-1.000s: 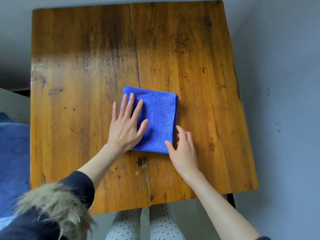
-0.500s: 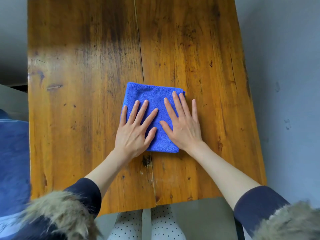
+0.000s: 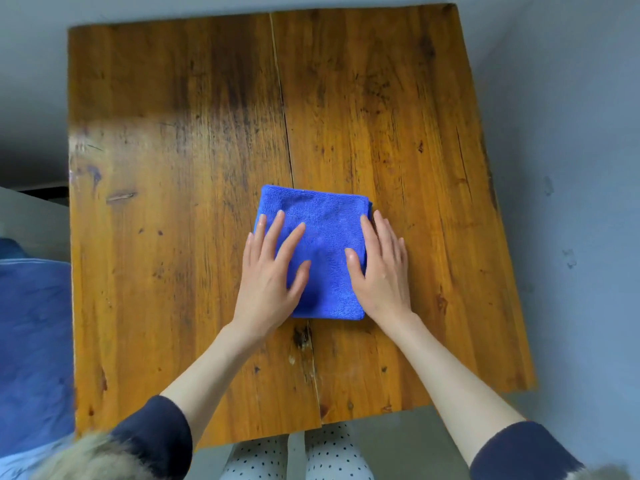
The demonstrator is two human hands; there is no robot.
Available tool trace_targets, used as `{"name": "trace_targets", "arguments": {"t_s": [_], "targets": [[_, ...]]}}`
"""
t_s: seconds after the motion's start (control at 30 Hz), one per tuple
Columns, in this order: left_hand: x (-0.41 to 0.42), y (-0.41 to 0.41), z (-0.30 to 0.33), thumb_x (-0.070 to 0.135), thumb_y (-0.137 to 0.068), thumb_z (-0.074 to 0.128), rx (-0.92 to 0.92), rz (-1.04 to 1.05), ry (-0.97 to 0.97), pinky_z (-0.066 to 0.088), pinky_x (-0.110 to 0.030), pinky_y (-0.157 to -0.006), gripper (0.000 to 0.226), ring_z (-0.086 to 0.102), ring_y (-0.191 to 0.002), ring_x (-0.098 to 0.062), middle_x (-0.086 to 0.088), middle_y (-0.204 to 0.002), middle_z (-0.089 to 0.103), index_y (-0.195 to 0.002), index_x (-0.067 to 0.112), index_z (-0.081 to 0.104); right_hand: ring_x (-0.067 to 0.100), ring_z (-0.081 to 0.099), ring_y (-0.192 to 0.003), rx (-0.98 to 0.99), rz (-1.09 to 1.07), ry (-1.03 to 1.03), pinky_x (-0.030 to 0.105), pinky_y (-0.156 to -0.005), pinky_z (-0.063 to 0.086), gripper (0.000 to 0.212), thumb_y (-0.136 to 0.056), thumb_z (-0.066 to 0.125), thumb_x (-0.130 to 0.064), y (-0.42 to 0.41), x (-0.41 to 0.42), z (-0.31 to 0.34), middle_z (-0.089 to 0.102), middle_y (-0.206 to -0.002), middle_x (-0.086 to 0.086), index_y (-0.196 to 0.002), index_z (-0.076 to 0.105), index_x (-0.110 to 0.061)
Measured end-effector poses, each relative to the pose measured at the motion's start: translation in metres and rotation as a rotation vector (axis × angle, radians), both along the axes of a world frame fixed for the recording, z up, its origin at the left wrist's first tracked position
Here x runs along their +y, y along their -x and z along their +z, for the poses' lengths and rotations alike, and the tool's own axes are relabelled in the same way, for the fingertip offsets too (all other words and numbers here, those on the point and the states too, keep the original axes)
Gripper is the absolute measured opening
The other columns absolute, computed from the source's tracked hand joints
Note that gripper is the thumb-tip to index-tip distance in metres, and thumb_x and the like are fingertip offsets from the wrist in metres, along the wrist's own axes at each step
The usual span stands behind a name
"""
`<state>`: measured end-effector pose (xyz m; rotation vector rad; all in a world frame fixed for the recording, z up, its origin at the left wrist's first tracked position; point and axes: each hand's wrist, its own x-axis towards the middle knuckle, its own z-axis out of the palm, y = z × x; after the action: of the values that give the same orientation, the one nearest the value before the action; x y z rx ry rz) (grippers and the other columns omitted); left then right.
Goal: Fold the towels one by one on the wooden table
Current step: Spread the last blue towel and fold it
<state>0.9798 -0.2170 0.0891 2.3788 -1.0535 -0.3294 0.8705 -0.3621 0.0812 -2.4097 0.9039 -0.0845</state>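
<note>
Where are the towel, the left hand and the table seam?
towel (image 3: 322,230), head view, bare middle of its top face
left hand (image 3: 268,271), head view, back of hand
seam (image 3: 282,109), head view, crack between planks

My left hand (image 3: 268,271) lies flat, fingers spread and straight. My right hand (image 3: 382,268) lies flat beside it, fingers together, both forearms reaching far.

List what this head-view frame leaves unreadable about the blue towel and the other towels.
- Blue towel: left edge lies under the left hand, right edge under the right hand; the layer count cannot be told.
- Blue fabric beside the wooden table: cut by the left frame edge; whether it is towels is unclear.
</note>
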Motion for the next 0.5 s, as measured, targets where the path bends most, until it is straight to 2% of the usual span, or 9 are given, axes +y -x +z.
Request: {"name": "trace_targets", "arguments": {"t_s": [0.07, 0.1, 0.23, 0.33, 0.4, 0.5], "targets": [[0.003, -0.006, 0.006, 0.011, -0.09, 0.055, 0.085, 0.17, 0.131, 0.021, -0.032, -0.113, 0.046, 0.028, -0.137, -0.032, -0.018, -0.144, 0.035, -0.135, 0.008, 0.045, 0.02, 0.04, -0.127, -0.086, -0.176, -0.065, 0.032, -0.104, 0.033, 0.045, -0.095, 0.047, -0.027, 0.008, 0.004, 0.005, 0.041, -0.139, 0.006, -0.137, 0.042, -0.013], [0.005, -0.01, 0.008, 0.007, -0.089, 0.056, 0.128, 0.251, 0.158, 0.025, -0.03, -0.11, 0.045, 0.035, -0.131, -0.031, -0.019, -0.139, 0.039, -0.133, 0.006, 0.046, 0.018, 0.046, -0.118, -0.092, -0.232, -0.094, 0.028, -0.096, 0.038, 0.039, -0.095, 0.048, -0.026, 0.01, 0.005, 0.007, 0.046, -0.13, 0.004, -0.131, 0.047, -0.012], [0.01, -0.024, 0.009, 0.008, -0.09, 0.056, 0.343, 0.465, 0.137, 0.04, -0.033, -0.097, 0.041, 0.051, -0.106, -0.024, -0.015, -0.119, 0.05, -0.13, 0.009, 0.047, 0.013, 0.052, -0.091, -0.024, -0.335, -0.235, 0.026, -0.079, 0.043, 0.028, -0.094, 0.051, -0.028, 0.009, 0.005, 0.012, 0.054, -0.103, -0.001, -0.117, 0.054, -0.013], [0.015, -0.028, 0.006, 0.015, -0.089, 0.06, 0.429, 0.521, 0.097, 0.042, -0.026, -0.086, 0.031, 0.056, -0.09, -0.018, -0.013, -0.109, 0.057, -0.12, 0.012, 0.055, 0.012, 0.052, -0.089, 0.089, -0.44, -0.379, 0.024, -0.076, 0.038, 0.033, -0.092, 0.054, -0.034, 0.001, 0.001, 0.014, 0.06, -0.102, 0.0, -0.116, 0.056, -0.012], [0.018, -0.031, 0.004, 0.02, -0.088, 0.062, 0.472, 0.546, 0.078, 0.041, -0.025, -0.082, 0.027, 0.057, -0.087, -0.018, -0.011, -0.108, 0.059, -0.114, 0.013, 0.059, 0.014, 0.056, -0.09, 0.142, -0.509, -0.469, 0.026, -0.077, 0.044, 0.034, -0.091, 0.056, -0.036, -0.005, -0.001, 0.014, 0.064, -0.104, 0.002, -0.114, 0.058, -0.01], [0.017, -0.034, 0.006, 0.025, -0.085, 0.066, 0.535, 0.546, 0.037, 0.038, -0.022, -0.077, 0.031, 0.055, -0.084, -0.013, -0.003, -0.103, 0.061, -0.114, 0.013, 0.059, 0.022, 0.062, -0.092, 0.198, -0.565, -0.547, 0.036, -0.081, 0.05, 0.031, -0.088, 0.06, -0.034, -0.014, -0.004, 0.015, 0.067, -0.099, 0.005, -0.1, 0.065, -0.006]]}}
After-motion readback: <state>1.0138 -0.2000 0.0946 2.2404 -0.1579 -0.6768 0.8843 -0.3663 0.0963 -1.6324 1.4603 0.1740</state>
